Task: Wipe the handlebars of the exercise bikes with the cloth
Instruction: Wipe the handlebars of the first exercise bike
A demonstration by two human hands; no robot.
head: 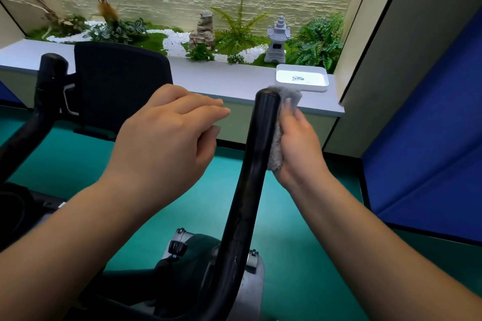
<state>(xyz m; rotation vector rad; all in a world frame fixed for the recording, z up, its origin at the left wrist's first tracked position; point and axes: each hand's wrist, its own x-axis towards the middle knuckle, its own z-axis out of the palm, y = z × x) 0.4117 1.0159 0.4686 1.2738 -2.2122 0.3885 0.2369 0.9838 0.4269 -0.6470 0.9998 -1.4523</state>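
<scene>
The right hand (pixel 294 143) presses the cloth (pixel 277 138) on the right side of the upright handlebar (pixel 257 148), fingers seemingly curled round it; the left hand (pixel 167 135) hovers with loose fingers at centre frame.

The right handlebar (pixel 254 154) is a black, glossy tube rising steeply from the bike's frame at the lower centre, curving upward to a rounded end near the ledge's front edge; the grey, fluffy cloth (pixel 280 133) is pressed flat against its right side, from just below the tip partway down; the left handlebar (pixel 39 112), also black, stands bare at the far left.
</scene>
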